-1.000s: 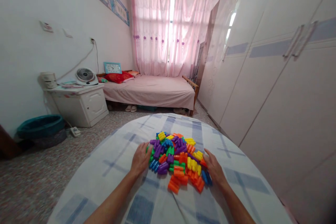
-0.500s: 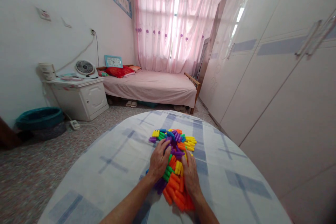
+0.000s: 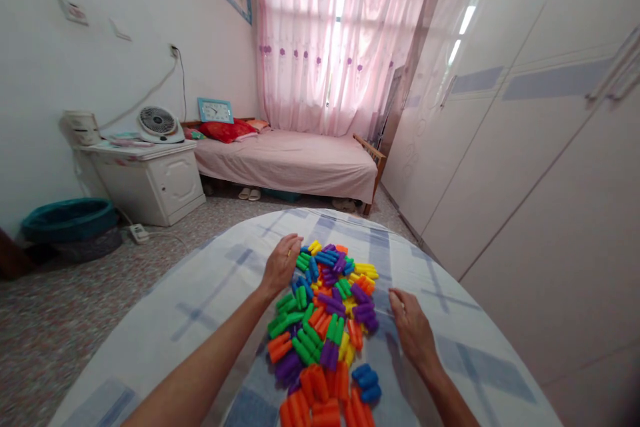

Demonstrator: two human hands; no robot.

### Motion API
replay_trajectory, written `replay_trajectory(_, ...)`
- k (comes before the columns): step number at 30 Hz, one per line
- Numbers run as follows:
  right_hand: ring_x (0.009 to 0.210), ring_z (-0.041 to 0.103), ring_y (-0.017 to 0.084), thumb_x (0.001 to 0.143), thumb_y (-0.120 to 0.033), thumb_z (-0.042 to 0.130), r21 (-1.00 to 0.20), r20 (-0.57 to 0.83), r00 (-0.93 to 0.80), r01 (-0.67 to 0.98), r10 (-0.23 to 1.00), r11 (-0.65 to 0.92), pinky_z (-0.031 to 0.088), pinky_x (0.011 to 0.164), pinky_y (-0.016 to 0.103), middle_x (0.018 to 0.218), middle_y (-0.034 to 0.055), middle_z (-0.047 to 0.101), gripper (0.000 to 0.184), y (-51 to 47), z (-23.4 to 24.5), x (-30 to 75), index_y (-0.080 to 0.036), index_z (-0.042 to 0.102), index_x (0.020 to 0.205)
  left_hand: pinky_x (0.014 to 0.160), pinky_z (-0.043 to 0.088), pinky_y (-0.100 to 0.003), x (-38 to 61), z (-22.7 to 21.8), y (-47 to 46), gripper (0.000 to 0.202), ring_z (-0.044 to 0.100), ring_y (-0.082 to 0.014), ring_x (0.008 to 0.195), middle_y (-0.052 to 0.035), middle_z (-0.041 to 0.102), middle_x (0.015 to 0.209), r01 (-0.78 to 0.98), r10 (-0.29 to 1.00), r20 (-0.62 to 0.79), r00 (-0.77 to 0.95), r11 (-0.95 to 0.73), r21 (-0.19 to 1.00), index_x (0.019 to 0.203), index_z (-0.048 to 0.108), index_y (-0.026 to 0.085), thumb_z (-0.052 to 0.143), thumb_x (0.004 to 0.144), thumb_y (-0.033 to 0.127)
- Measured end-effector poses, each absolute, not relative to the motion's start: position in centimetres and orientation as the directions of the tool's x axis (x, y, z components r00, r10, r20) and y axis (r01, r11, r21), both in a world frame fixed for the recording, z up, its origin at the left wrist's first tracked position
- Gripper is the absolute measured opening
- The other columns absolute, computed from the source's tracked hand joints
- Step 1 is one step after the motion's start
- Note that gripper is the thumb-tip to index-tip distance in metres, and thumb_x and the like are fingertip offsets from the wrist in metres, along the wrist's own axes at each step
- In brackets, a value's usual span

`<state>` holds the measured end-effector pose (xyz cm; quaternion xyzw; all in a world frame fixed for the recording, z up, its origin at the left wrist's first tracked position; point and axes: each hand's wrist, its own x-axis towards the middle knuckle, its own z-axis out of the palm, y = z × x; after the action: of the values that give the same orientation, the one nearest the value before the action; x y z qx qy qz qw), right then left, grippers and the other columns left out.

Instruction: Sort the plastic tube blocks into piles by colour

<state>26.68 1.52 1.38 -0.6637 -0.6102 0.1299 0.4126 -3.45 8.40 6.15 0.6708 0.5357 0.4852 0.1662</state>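
Observation:
A heap of small plastic blocks (image 3: pixel 325 320) in orange, green, purple, blue and yellow lies spread on a round table under a white cloth with blue checks (image 3: pixel 200 307). My left hand (image 3: pixel 281 265) rests at the heap's far left edge, fingers stretched forward and touching green and yellow blocks. My right hand (image 3: pixel 411 328) lies flat on the cloth at the heap's right side, fingers apart, close to purple blocks. Neither hand grips a block.
Beyond the table stands a bed with a pink cover (image 3: pixel 290 163). A white cabinet (image 3: pixel 145 180) at the left carries a small fan (image 3: pixel 157 123). A teal basin (image 3: pixel 67 219) sits on the floor. White wardrobe doors (image 3: pixel 525 147) line the right wall.
My hands were pressed together on the heap half a second ago. They have since moved apart, left forward and right outward, and the blocks are spread out longer toward me.

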Motion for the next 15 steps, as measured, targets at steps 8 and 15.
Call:
replay_trajectory(8,0.131,0.035,0.023,0.082,-0.051,0.040,-0.747,0.340,-0.055,0.590,0.939,0.305,0.020,0.112,0.045,0.132,0.0065,0.052,0.046,12.5,-1.2,27.8,-0.022,0.062,0.110,0.111,0.027,-0.038,-7.5,0.9,16.2,0.044,0.046,-0.0199,0.125,-0.0088,0.058,0.127,0.683,0.927,0.313,0.205,-0.364,0.633,0.116,0.060,0.015,0.032,0.087,0.031)
replay_trajectory(15,0.131,0.036,0.023,0.080,-0.060,0.045,-0.824,0.197,-0.186,0.501,0.963,0.265,0.020,0.111,0.045,0.137,0.0067,0.048,0.058,15.8,0.5,22.9,-0.022,0.056,0.123,0.106,0.034,-0.032,-3.4,2.7,16.7,0.047,0.053,-0.0175,0.118,-0.0005,0.061,0.123,0.490,0.888,0.186,0.420,-0.394,0.777,0.115,0.061,0.021,0.031,0.089,0.044)
